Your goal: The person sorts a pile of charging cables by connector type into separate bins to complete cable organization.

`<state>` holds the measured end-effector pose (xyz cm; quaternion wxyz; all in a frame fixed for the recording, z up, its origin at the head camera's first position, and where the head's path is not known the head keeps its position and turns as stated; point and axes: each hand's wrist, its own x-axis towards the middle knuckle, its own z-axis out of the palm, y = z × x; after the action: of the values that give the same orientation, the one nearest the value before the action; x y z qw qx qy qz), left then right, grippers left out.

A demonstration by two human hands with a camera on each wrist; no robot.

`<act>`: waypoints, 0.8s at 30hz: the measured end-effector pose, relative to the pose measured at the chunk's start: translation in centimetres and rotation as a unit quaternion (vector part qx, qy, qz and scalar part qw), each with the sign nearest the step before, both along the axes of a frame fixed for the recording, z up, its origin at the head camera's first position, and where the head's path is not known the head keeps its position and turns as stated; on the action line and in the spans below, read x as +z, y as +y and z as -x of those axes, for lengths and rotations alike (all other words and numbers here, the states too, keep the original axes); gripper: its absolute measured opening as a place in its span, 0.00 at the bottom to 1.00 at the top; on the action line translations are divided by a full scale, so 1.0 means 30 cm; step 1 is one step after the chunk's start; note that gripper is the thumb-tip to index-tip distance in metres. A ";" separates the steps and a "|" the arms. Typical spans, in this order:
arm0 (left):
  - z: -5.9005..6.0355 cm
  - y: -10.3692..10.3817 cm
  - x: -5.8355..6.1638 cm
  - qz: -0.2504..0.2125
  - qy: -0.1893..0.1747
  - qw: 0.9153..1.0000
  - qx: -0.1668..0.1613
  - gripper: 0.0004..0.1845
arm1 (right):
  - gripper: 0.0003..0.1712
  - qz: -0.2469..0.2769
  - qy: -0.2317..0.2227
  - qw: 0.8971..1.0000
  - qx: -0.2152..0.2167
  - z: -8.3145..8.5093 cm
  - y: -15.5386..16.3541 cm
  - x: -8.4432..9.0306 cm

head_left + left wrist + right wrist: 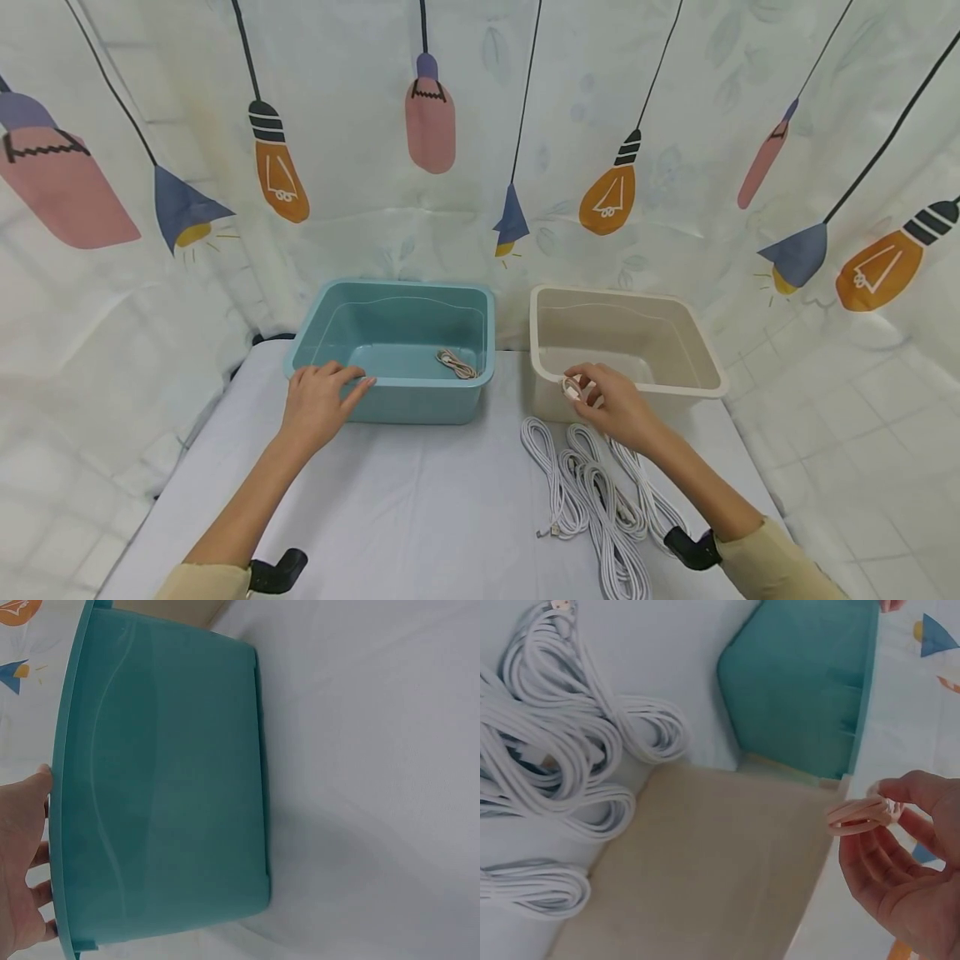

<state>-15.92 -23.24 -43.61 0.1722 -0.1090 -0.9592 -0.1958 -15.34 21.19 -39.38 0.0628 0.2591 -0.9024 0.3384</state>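
The right wrist view shows best how the right hand (617,408) works: its thumb and fingertips pinch a small beige cable coil (859,814), at about 3 o'clock there. The head view puts that coil near the 8 o'clock corner of the beige bin (684,390), and it alone shows a second cable coil (454,364), lying inside the teal bin (420,407) toward its 4 o'clock. The left hand (318,407), at 8 o'clock in the head view, rests on the teal bin's near rim with fingers loosely extended; the left wrist view adds the bin's smooth outer wall below it. A narrow gap runs between the two bins, which stand before the patterned curtain (360,242), and white cloth (420,508) spreads between the forearms toward 6 o'clock. At 5 o'clock the white cables (600,500) crowd up to the beige bin's near wall. The longest of them is cut off by the head view's lower edge. In the left wrist view the rim hides the left fingertips. Whether the pinched coil touches the beige rim is hard to tell, and the near wall hides part of that bin's floor.
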 end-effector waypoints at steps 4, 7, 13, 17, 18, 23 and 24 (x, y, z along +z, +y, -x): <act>0.002 0.000 -0.002 0.001 0.001 1.000 0.001 0.13 | 0.21 -0.004 0.011 1.000 0.006 0.024 -0.027 0.017; 0.002 -0.001 -0.003 -0.001 0.002 1.000 0.000 0.14 | 0.21 -0.005 0.009 1.000 0.003 0.045 -0.047 0.027; 0.003 -0.002 -0.004 -0.001 0.002 1.000 0.001 0.14 | 0.21 -0.011 0.001 1.000 0.003 0.091 -0.088 0.048; 0.001 -0.003 -0.005 0.000 -0.001 1.000 0.001 0.14 | 0.22 -0.022 -0.004 1.000 0.006 0.117 -0.116 0.066; 0.001 -0.003 -0.005 0.001 -0.001 1.000 0.001 0.14 | 0.21 -0.025 -0.005 1.000 0.007 0.123 -0.123 0.070; 0.002 -0.004 -0.006 0.000 -0.002 1.000 -0.001 0.14 | 0.20 -0.034 -0.002 0.999 0.014 0.157 -0.161 0.094; 0.002 -0.004 -0.006 0.001 -0.002 1.000 -0.001 0.14 | 0.20 -0.034 -0.002 0.999 0.015 0.164 -0.169 0.100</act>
<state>-15.99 -23.36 -43.80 0.1696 -0.1102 -0.9597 -0.1952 -20.25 16.11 -36.38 0.0468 0.2736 -0.9097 0.3088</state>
